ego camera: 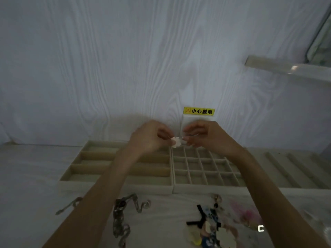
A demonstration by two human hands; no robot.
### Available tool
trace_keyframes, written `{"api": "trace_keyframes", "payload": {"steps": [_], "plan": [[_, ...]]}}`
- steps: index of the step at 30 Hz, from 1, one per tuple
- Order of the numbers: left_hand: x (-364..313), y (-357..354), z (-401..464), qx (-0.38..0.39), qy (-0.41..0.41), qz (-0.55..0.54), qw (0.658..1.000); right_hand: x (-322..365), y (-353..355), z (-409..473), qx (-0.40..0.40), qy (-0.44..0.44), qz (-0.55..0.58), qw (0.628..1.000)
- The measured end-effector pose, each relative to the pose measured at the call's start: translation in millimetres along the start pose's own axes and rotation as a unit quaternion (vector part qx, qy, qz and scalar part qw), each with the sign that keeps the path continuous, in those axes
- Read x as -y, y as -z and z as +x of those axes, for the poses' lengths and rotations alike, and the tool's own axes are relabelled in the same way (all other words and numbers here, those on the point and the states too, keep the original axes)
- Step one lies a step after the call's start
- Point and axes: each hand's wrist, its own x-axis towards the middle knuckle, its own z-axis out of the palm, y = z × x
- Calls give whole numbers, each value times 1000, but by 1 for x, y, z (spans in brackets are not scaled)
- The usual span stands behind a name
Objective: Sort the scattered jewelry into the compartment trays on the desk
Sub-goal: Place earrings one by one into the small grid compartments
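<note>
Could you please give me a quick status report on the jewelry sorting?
Left hand and right hand both pinching a small white flower piece, raised over the trays. Not yet placed. Nothing blocking.

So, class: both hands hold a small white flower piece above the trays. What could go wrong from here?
1. The flower piece is only pinched between the left hand and right hand; it might slip and fall into the wrong slot of the grid tray.
2. The forearms hang over the chains and could drag them.
</note>
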Motion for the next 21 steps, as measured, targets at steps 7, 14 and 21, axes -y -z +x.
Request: {"api": "trace_keyframes", "payload": {"steps": [7, 14, 21], "plan": [[-10, -18, -8, -68, -48, 159, 984, -21, -7, 2, -50, 47, -216, 974], [-10, -19, -9, -19, -72, 229, 971, -25, -15, 0, -73, 61, -279, 955], [-14, -19, -8, 76, -73, 270, 957, -27, -20, 0, -64, 84, -251, 962]]}}
